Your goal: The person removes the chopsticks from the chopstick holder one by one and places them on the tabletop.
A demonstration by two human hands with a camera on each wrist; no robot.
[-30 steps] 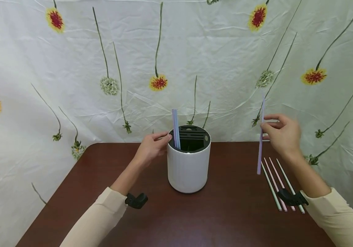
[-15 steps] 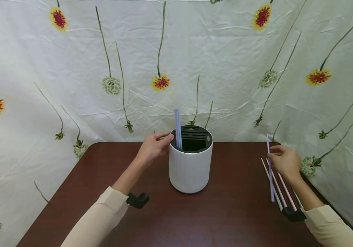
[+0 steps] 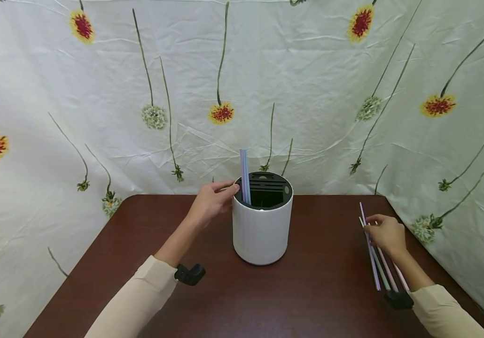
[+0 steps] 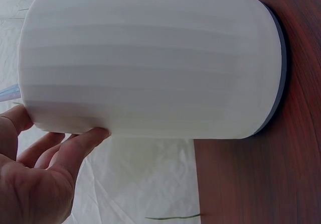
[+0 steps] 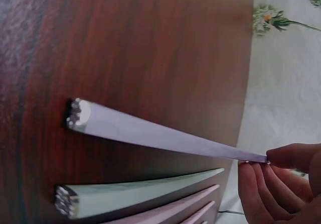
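A white cylindrical utensil holder (image 3: 261, 234) with a black slotted top stands upright on the table. My left hand (image 3: 211, 202) holds its left rim, thumb at the top edge and fingers against the outer wall (image 4: 150, 68). Several bluish-purple chopsticks (image 3: 245, 173) stand in its left compartment. On the right, my right hand (image 3: 386, 234) pinches a purple chopstick (image 3: 373, 263) near its far end. In the right wrist view, this purple chopstick (image 5: 150, 133) lies low over the table, left of a green chopstick (image 5: 130, 196). Whether its near end touches the wood cannot be told.
Pink chopsticks (image 3: 387, 270) lie beside the green one on the dark wooden table (image 3: 309, 291), partly under my right hand and wrist. A flower-patterned white cloth (image 3: 309, 70) hangs behind the table. Each wrist bears a black camera (image 3: 189, 274).
My right hand has come down to the table with the purple chopstick, from an upright hold to lying beside the green one. My left hand stays at the holder's rim.
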